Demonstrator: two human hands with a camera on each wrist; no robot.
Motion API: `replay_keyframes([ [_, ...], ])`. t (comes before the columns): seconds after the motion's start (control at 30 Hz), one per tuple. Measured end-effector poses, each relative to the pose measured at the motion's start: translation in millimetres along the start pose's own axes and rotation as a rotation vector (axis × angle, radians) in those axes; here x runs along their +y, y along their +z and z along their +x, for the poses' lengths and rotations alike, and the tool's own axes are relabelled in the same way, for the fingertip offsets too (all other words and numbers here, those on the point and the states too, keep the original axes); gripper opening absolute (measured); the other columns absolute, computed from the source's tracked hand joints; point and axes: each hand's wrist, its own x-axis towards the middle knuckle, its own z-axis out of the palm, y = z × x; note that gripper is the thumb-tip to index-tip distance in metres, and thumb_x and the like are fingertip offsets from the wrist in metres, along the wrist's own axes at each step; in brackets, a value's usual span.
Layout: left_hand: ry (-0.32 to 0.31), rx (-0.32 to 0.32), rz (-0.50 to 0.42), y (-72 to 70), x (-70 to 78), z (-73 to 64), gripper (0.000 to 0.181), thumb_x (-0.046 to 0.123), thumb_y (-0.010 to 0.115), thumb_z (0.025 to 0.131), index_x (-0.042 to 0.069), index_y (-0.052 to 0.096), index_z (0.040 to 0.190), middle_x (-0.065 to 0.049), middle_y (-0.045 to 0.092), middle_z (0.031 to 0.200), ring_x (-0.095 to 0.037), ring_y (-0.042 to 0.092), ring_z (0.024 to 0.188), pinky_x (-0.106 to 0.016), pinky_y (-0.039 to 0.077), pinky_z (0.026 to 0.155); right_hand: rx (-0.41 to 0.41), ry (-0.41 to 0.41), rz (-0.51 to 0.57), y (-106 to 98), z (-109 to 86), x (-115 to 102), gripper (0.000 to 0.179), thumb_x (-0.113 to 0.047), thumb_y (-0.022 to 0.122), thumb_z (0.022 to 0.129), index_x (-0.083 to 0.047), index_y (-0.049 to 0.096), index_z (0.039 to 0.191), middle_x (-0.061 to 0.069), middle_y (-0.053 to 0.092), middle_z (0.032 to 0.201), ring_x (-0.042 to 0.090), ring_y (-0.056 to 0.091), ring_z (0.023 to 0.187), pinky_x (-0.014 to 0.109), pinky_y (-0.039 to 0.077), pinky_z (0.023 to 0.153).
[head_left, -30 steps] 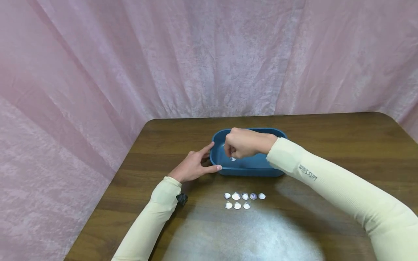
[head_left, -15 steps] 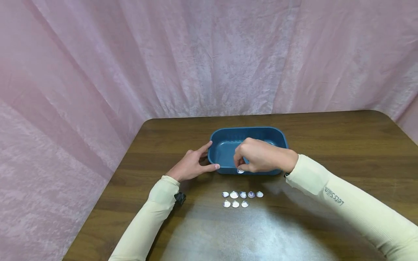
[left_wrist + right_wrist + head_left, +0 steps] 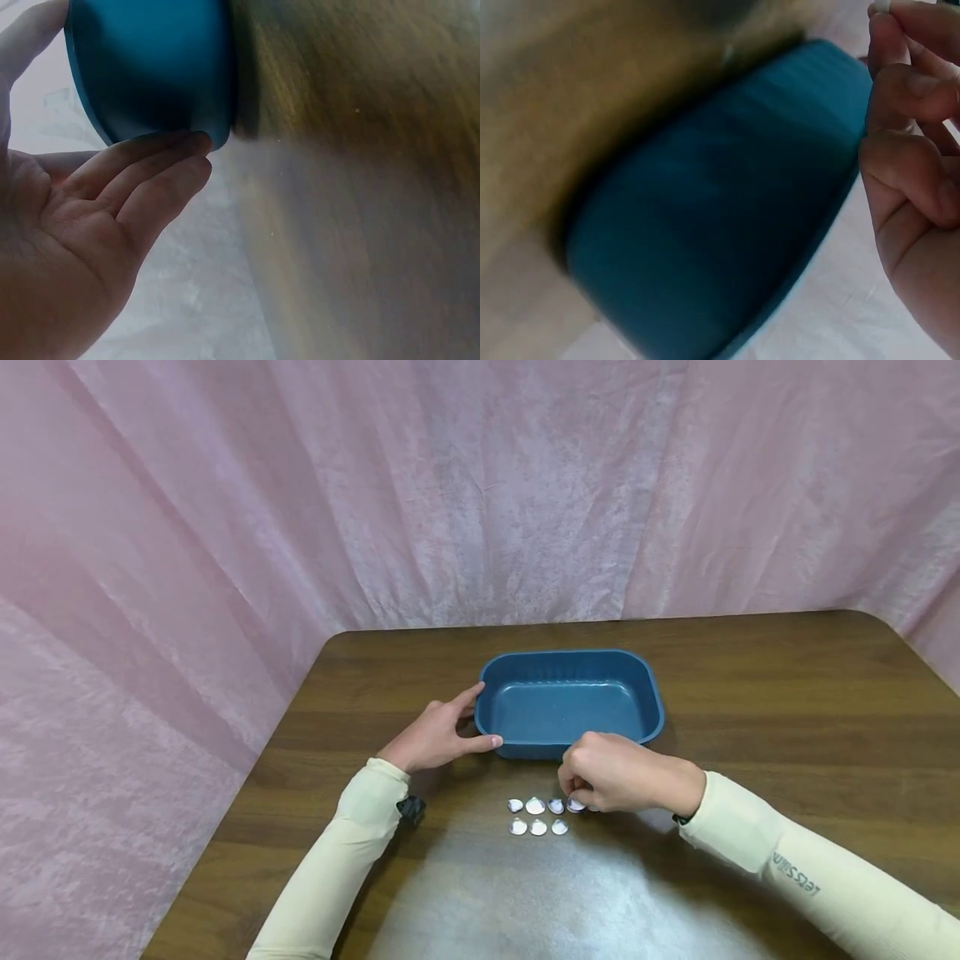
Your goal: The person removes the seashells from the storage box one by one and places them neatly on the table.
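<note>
A deep blue basin (image 3: 558, 749) with rounded corners stands on the wooden table. My left hand (image 3: 438, 735) rests against its left end, fingers and thumb spread and fairly straight; in the left wrist view, several fingertips touch the blue wall. My right hand (image 3: 618, 772) is in front of the basin, over the right end of the back row of shells. It pinches a small white shell (image 3: 883, 5), seen only in part between thumb and finger. Several pale shells lie in two rows, such as a shell (image 3: 535, 806) in the back row and a shell (image 3: 538, 827) in the front row.
A brown wooden table (image 3: 787, 710) carries everything, its rounded far edge close to a pink curtain (image 3: 480, 493). No shells are seen inside the basin in the head view. A dark strap (image 3: 411, 810) sits at the left wrist.
My right hand has come out of the basin with a shell and moved over its near rim, down to the back row of shells. My left hand has stayed at the basin's end.
</note>
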Motion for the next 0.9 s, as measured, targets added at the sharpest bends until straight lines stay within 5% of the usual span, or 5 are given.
replay_keyframes([
  [0.9,0.009,0.043,-0.023,-0.2,-5.1,-1.7,0.102,0.059,0.074,0.083,0.017,0.024,0.161,-0.014,0.052,0.151,-0.025,0.053,0.140,-0.049,0.045,0.113,-0.040,-0.012,-0.063,18.2,-1.2,-5.9,0.023,-0.003,0.076,0.071,-0.022,0.068,0.059,-0.016,0.059,0.057,-0.005,0.047,0.055,0.016,0.040,0.051],
])
